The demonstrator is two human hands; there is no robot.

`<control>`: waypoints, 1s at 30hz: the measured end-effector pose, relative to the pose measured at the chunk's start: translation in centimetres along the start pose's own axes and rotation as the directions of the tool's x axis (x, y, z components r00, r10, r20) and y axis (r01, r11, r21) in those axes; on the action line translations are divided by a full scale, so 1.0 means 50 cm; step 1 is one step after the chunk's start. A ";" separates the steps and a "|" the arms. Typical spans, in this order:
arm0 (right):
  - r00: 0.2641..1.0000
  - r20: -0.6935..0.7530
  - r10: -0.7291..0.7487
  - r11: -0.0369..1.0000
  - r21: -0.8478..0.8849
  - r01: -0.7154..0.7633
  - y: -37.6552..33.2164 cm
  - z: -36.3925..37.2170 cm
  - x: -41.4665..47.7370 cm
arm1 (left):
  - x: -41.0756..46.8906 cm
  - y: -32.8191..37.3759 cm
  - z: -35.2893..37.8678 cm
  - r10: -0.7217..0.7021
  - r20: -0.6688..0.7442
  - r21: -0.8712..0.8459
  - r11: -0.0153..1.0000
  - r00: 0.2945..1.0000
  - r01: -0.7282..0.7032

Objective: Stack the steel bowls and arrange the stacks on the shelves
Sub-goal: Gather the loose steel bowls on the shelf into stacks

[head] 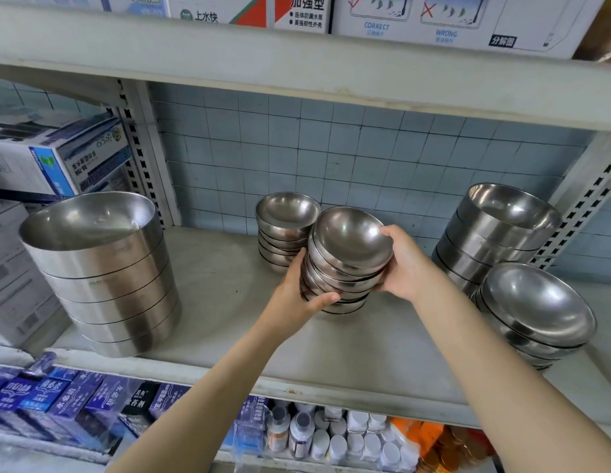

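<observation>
Both hands are clamped on a stack of small steel bowls (345, 264) near the middle of the shelf (382, 343). The left hand (299, 295) grips the stack's lower left side, its thumb lying across the front of the bottom bowls. The right hand (404, 264) holds the right side, its thumb hooked over the rim of the top bowl. The stack tilts, its open side leaning toward the camera and to the right. Its bottom bowl is at the shelf surface, though whether it rests there or is just above it cannot be told.

Just behind and to the left stands a second small stack (285, 230), close against the held one; whether they touch is unclear. It sits near the tiled wall (365, 155).

At the left end of the shelf is a tall stack of large straight-sided bowls (102, 271), well apart from the hands. At the right end, a similar stack (495, 233) stands at the back by the slotted upright (584, 213), and a stack of rounded bowls (536, 312) leans in front of it near the shelf's front edge.

Printed cartons (444, 22) line the shelf above. Another carton (58, 155) sits in the bay to the left. Below the shelf are blue boxes (58, 401) and small white-capped bottles (334, 435).
</observation>
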State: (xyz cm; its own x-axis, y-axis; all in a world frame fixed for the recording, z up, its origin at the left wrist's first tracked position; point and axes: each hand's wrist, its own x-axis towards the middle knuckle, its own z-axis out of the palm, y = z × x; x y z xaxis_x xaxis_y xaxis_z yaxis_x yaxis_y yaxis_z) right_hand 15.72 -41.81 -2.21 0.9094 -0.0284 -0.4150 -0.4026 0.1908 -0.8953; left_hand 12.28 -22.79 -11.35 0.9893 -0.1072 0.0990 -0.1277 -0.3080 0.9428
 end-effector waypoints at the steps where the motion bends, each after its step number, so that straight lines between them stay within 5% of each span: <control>1: 1.000 -0.005 -0.006 1.000 0.007 0.006 -0.004 -0.006 0.000 | 0.003 0.006 0.010 -0.004 0.003 0.001 1.000 1.000 0.004; 9: 0.996 0.020 -0.088 0.994 0.062 0.086 -0.009 -0.046 0.006 | 0.030 0.024 0.047 0.016 0.010 0.031 0.999 1.000 -0.017; 17: 0.942 -0.043 -0.332 0.916 -0.251 0.312 0.049 -0.069 0.004 | 0.038 0.022 0.043 0.140 -0.029 0.128 0.983 0.990 -0.135; 30: 0.959 -0.047 -0.278 0.946 -0.186 0.265 0.059 -0.059 0.028 | 0.033 0.017 0.053 0.082 -0.063 0.337 0.940 0.995 -0.056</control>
State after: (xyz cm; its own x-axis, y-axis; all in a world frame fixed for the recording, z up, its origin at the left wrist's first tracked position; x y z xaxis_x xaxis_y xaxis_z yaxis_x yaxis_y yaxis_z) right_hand 15.48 -44.19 -5.89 0.9795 -0.1267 -0.1564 -0.1590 -0.0100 -0.9872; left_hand 13.64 -25.73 -11.24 0.9781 -0.0726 0.1952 -0.1990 -0.6024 0.7730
